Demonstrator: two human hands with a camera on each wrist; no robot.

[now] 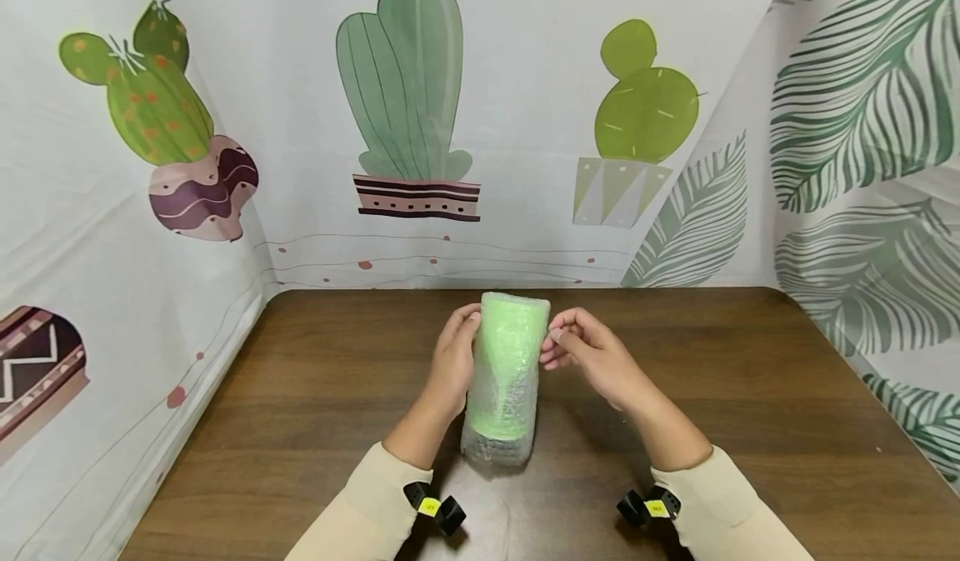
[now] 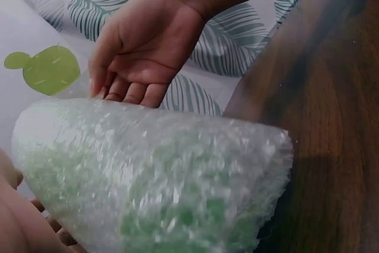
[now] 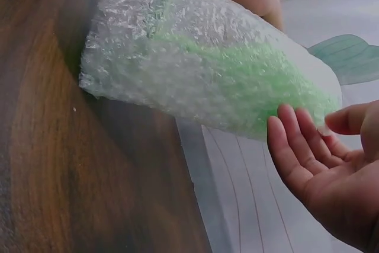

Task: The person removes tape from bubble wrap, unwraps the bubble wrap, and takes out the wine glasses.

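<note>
- Printed cloth backdrop (image 1: 525, 127) with potted cacti and green leaves stood behind and to both sides of the table.
- Brown wooden table (image 1: 750, 394) filled the lower half of the head view, its grain running side to side.
- Green cylinder wrapped in bubble wrap (image 1: 506, 378) stood upright near the table's middle, its lower end on or just above the wood, with loose clear wrap gathered round that end.
- Left hand (image 1: 450, 365) gripped the cylinder's left side, fingers curled round its upper part.
- Right hand (image 1: 592, 357) sat at the cylinder's upper right edge, fingers bent with their tips touching the wrap; thumb and fingers looked to be pinching its loose edge.
- Cream sleeves (image 1: 720, 503) covered both forearms.
</note>
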